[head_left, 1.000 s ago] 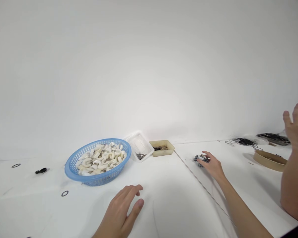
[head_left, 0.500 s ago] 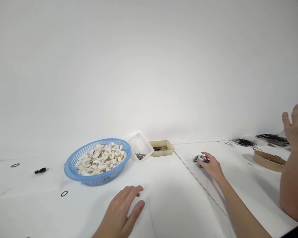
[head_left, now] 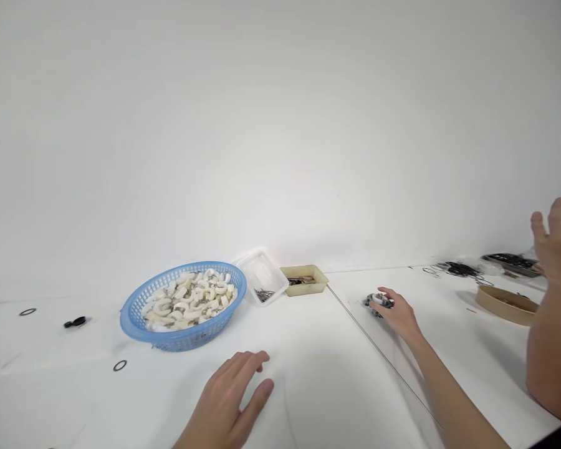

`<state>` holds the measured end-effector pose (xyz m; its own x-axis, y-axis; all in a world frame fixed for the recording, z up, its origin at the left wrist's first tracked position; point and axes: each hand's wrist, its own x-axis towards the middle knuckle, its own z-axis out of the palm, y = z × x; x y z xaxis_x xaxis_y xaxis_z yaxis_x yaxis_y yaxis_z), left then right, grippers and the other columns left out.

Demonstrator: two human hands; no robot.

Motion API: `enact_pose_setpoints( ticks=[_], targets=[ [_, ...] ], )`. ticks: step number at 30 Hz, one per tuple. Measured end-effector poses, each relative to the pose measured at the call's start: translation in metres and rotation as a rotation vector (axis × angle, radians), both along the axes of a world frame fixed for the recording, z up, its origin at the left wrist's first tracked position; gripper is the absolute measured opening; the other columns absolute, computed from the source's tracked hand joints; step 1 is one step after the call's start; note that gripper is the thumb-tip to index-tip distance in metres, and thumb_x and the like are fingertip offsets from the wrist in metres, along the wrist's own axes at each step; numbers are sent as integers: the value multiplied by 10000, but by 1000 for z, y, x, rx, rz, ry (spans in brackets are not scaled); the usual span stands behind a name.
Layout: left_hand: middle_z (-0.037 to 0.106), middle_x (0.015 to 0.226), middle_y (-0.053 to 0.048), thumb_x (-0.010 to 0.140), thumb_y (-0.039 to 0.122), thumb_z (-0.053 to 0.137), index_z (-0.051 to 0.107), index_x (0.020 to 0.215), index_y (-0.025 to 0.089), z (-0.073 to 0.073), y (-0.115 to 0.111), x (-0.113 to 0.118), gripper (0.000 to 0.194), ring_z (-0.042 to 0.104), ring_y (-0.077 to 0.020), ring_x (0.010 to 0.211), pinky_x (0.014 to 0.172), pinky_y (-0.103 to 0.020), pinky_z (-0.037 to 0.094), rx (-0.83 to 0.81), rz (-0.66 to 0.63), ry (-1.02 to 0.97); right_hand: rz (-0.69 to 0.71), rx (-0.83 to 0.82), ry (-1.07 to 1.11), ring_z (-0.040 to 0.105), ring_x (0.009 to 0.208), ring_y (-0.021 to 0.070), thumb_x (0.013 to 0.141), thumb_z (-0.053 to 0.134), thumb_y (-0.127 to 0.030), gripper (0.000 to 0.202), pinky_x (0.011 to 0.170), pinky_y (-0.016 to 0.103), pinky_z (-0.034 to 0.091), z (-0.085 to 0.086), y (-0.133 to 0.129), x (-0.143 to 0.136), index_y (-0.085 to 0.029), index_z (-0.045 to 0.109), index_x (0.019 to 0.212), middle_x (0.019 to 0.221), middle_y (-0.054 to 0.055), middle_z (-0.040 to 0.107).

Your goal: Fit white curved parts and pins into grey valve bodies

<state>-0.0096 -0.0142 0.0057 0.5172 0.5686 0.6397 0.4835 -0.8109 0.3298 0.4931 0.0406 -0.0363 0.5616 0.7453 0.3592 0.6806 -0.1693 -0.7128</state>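
Observation:
My left hand (head_left: pixel 229 390) is open just above the white table, palm down, with thumb and fingers apart and nothing in it. Further right, my right hand (head_left: pixel 398 313) has its thumb and fingers round a small grey-and-white part (head_left: pixel 373 302) at the tabletop. The fingers hide some of that part, so its exact kind is unclear. A blue plastic basket (head_left: pixel 133 327), heaped with white curved pieces that have metal bits on them, stands beyond my left hand. Beside it a clear plastic tray (head_left: pixel 265 274) leans at a tilt, with small metal pins (head_left: pixel 263 294) in its lower end.
A yellowish tray (head_left: pixel 307 288) holds metal tools or rods. Black rings (head_left: pixel 120 365) and small black parts (head_left: pixel 75 322) lie at left. At right are a round tan container (head_left: pixel 502 305), black loops (head_left: pixel 460 269) and a dark tray (head_left: pixel 514 262). Another person's arm (head_left: pixel 554 349) reaches in there.
Both hands keep nearly the same place and pose. The view has shifted only very slightly.

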Motion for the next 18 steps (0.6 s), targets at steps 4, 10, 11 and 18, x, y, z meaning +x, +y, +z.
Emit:
enact_pose_setpoints(
  ticks=[4, 10, 11, 18],
  targets=[
    [717, 1013, -7, 1075, 455, 456, 590, 1219, 288, -2, 2, 0, 258, 709, -181, 897, 761, -260, 591, 16, 5, 2, -16, -19, 15, 635, 1167, 450, 730, 811, -588, 571, 870, 555, 536, 1, 0, -1, -409, 658, 1250, 1263, 159, 692],
    [713, 1027, -8, 1076, 452, 459, 573, 1233, 294, -6, 3, 0, 251, 704, -187, 913, 778, -282, 592, 15, 12, 21, -22, -24, 27, 622, 1190, 450, 742, 803, -591, 566, 880, 548, 542, 0, 0, -1, -419, 645, 1257, 1288, 145, 683],
    [714, 1024, -10, 1076, 454, 457, 574, 1231, 292, -5, 3, 0, 253, 705, -187, 910, 783, -284, 594, 18, 15, 23, -22, -25, 28, 621, 1191, 449, 743, 800, -595, 562, 878, 545, 542, 0, 0, -1, -423, 646, 1255, 1293, 143, 681],
    [728, 1040, -2, 1081, 457, 443, 575, 1231, 289, -2, 3, 1, 261, 721, -181, 923, 806, -280, 608, 50, 20, 27, -29, -31, 15, 628, 1179, 450, 735, 793, -618, 555, 867, 535, 547, 3, -1, -1, -418, 662, 1236, 1288, 141, 686]
  ],
)
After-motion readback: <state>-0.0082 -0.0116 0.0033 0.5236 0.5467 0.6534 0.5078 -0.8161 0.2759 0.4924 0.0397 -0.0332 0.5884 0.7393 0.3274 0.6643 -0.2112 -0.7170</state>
